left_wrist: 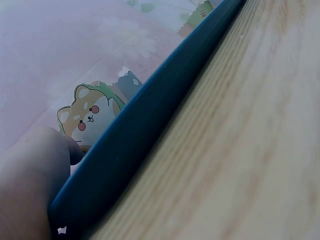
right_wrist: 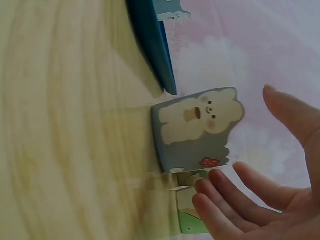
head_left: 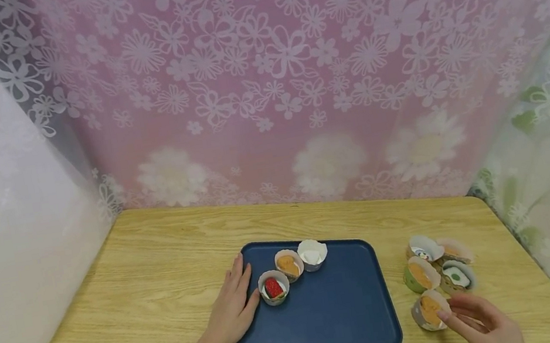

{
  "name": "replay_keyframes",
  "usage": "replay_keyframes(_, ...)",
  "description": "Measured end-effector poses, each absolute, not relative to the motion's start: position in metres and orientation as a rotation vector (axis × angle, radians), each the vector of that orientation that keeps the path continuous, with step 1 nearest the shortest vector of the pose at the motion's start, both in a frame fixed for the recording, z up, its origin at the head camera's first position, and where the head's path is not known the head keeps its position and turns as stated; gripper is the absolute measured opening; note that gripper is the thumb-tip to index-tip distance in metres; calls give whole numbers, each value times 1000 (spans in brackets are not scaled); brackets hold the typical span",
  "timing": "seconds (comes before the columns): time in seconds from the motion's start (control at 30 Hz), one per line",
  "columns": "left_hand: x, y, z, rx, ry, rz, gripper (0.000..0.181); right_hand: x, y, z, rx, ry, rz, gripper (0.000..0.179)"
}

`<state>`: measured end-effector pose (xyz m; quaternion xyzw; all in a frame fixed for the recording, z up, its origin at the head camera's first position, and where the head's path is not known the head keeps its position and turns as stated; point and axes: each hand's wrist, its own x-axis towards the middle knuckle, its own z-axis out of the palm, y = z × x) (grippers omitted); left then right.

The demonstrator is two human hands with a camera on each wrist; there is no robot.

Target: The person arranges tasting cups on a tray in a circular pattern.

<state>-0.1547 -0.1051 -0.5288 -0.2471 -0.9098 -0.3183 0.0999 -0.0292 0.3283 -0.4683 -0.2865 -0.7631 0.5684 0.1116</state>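
My left hand (head_left: 226,309) lies along the left rim of a blue tray (head_left: 339,316), fingers extended, thumb close to a paper cupcake cup (head_left: 274,288) with a red strawberry-like topping. A dog face decorates that side's cup (left_wrist: 92,117) in the left wrist view. Beside it on the tray stand a cup with orange filling (head_left: 289,265) and one with white filling (head_left: 312,255). At the right, my right hand (head_left: 481,321) spreads thumb and fingers near a grey cupcake cup (head_left: 429,311) with orange filling. The right wrist view shows the cup's bear print (right_wrist: 200,120), with the fingertips around its open side.
Several more cups cluster beyond the right hand: a green one (head_left: 421,274), one with a white and green topping (head_left: 456,276), one with a small face (head_left: 423,249) and a tilted one (head_left: 454,250). Wooden table (head_left: 162,271); flowered curtains (head_left: 261,78) enclose it.
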Motion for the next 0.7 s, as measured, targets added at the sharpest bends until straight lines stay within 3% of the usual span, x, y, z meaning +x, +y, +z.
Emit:
replay_keyframes(0.27, -153, -104, -527, -731, -2676, -948, 61, -32, 327, -482, -724, -2359, 1763, 70)
replay_keyframes(0.5, -154, -105, -528, -722, -2682, -941, 61, -30, 329, -498, -303, -2284, 1804, 63)
replay_keyframes(0.7, -154, -106, -529, -728, -2687, -921, 62, -30, 326, -505, -196, -2459, 1617, 63)
